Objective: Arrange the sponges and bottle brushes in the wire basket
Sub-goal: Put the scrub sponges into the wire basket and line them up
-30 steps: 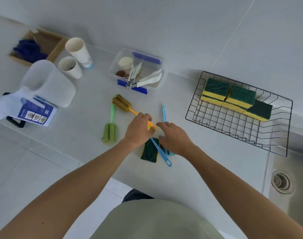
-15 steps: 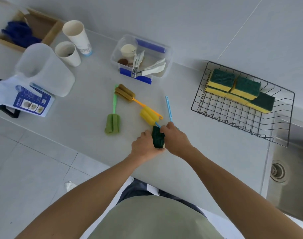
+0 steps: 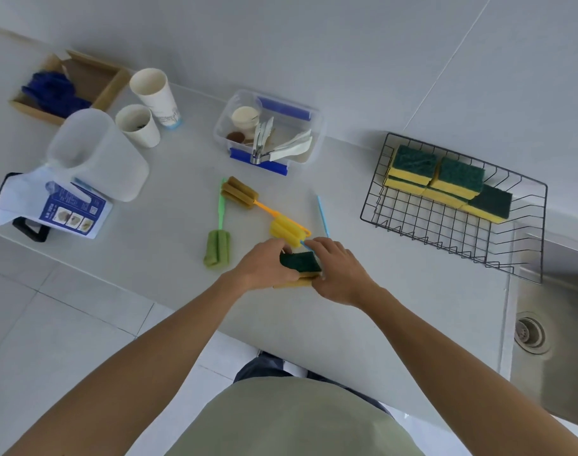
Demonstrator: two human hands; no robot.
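Both hands meet over the near middle of the white countertop point(image 3: 363, 324), close to its front edge: the left hand point(image 3: 264, 268) and the right hand point(image 3: 338, 273) are closed from either side on one green-and-yellow sponge point(image 3: 299, 262), green face up; a yellow edge shows beneath it, and whether that is a second sponge cannot be told. Just beyond the hands lie the bottle brushes: one with a yellow foam head point(image 3: 282, 229), one with an orange handle and brown foam head point(image 3: 239, 193), one with a green handle and green foam head point(image 3: 217, 247), and a thin blue handle point(image 3: 323, 216) lying apart to the right. The brown and green brushes cross at their far ends. The wire basket point(image 3: 445, 228) stands well apart on the right, its near right corner overhanging the steel sink point(image 3: 557, 324). Sponges already in the basket point(image 3: 445, 179) are stacked in a row against its far side, leaving the near half of its grid bare. Open counter lies between hands and basket. At the back stand a clear plastic container point(image 3: 315, 139) of small items, two paper cups point(image 3: 152, 93), a translucent jug point(image 3: 96, 153) on a printed leaflet point(image 3: 70, 212), and a cardboard tray point(image 3: 93, 83) holding something blue.
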